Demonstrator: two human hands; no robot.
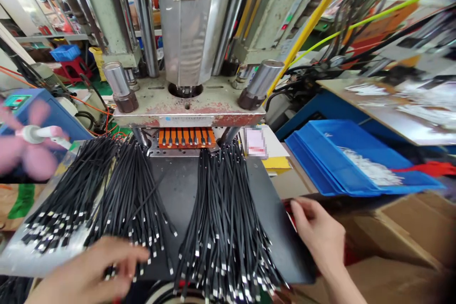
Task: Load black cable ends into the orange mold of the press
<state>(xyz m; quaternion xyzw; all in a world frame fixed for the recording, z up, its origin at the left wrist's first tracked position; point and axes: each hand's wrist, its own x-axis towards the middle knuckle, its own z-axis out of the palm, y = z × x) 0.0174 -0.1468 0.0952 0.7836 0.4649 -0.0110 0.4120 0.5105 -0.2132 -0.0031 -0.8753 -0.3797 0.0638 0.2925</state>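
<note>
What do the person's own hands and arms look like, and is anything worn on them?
The left hand and right hand are bare, without gloves. No sleeve or watch shows on the visible right forearm. Motion blur hides the left hand's finer details.

A pink fan (32, 134) stands before a blue cabinet (73, 121). Behind, a blue crate (65, 52) tops a red stool (76, 69). Blue trays (320, 140) at right hold white pieces (374, 168).

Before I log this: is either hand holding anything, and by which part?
Can't tell: the left hand blurs over black cables; the right hand, beside the tabletop, shows no clear hold.
</note>
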